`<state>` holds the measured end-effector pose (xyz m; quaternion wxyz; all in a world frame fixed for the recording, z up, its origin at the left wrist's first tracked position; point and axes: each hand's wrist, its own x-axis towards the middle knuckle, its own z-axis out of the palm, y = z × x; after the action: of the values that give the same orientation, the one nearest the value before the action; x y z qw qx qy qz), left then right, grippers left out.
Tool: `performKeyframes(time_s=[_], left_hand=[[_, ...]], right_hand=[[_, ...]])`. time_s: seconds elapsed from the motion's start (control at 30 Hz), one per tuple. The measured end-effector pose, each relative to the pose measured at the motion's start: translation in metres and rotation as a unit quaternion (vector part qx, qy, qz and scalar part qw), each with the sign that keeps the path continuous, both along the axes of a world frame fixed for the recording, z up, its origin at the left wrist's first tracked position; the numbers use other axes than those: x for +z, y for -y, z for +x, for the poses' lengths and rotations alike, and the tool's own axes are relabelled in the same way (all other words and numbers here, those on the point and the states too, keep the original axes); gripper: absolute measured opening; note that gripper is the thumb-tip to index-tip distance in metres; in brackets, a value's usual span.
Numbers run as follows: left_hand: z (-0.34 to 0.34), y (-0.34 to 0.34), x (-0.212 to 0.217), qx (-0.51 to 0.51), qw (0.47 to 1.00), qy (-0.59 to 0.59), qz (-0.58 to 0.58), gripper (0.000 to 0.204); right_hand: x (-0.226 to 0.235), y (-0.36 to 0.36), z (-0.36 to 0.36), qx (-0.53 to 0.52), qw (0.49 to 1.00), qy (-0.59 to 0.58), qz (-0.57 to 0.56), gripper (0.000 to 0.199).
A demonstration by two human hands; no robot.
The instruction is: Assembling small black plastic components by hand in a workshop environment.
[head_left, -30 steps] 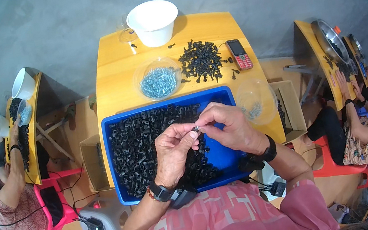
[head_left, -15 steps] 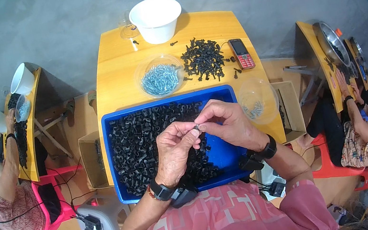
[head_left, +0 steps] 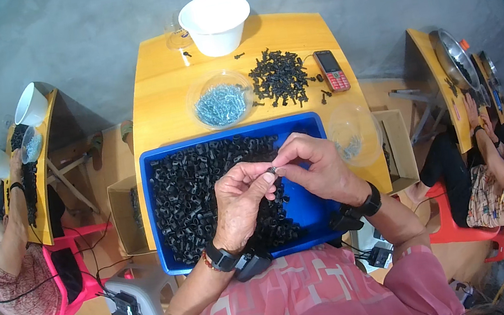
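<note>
Above a blue tray [head_left: 315, 213], my left hand [head_left: 240, 205] and my right hand [head_left: 325, 171] meet at the fingertips. Thumbs and forefingers of both pinch a small dark plastic clip [head_left: 272, 171], mostly covered by the fingers. Many loose black plastic clips [head_left: 189, 200] fill the left and middle of the tray. Behind it stands a clear round tub of silvery screws [head_left: 220, 105]. To that tub's right lies a heap of black clips with stems [head_left: 279, 78].
A white bucket [head_left: 216, 28] stands at the yellow table's [head_left: 155, 87] far edge. A red-and-black phone [head_left: 332, 70] lies right of the heap, with a clear tub [head_left: 353, 131] nearer me. Cardboard boxes [head_left: 399, 147] flank the table. Other people work at tables left and right.
Both hands keep their pinch on the small clip over the tray, with only slight shifts of the fingers. The whole view has moved a little.
</note>
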<state>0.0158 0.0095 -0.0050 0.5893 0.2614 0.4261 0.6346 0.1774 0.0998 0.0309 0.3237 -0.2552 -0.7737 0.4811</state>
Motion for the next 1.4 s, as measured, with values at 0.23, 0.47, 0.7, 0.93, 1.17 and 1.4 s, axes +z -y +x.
performKeyframes(time_s=[0.23,0.47,0.7,0.93,1.17,1.4], left_hand=[[0.0,0.0,0.001,-0.007,1.0,0.016,0.009,0.01],[-0.002,0.001,-0.004,-0.007,1.0,0.014,0.023,0.013],[0.0,0.002,-0.002,-0.002,1.0,0.009,0.018,0.013],[-0.001,0.001,-0.004,0.004,0.998,0.065,0.023,0.013],[-0.002,0.001,-0.005,0.009,0.999,0.038,0.022,0.014],[0.0,0.0,-0.001,0.012,1.0,-0.005,0.017,0.016]], right_hand=[[0.001,0.0,0.002,0.008,0.998,0.007,0.068,0.01],[-0.008,0.001,0.003,-0.001,0.981,-0.076,-0.18,0.005],[0.007,0.006,0.003,-0.008,0.999,0.047,-0.016,0.009],[-0.017,0.005,0.0,0.01,0.996,-0.061,-0.066,0.02],[-0.011,0.002,0.003,0.006,0.995,-0.035,-0.088,0.022],[0.004,-0.003,0.006,0.004,0.997,0.07,0.039,0.023]])
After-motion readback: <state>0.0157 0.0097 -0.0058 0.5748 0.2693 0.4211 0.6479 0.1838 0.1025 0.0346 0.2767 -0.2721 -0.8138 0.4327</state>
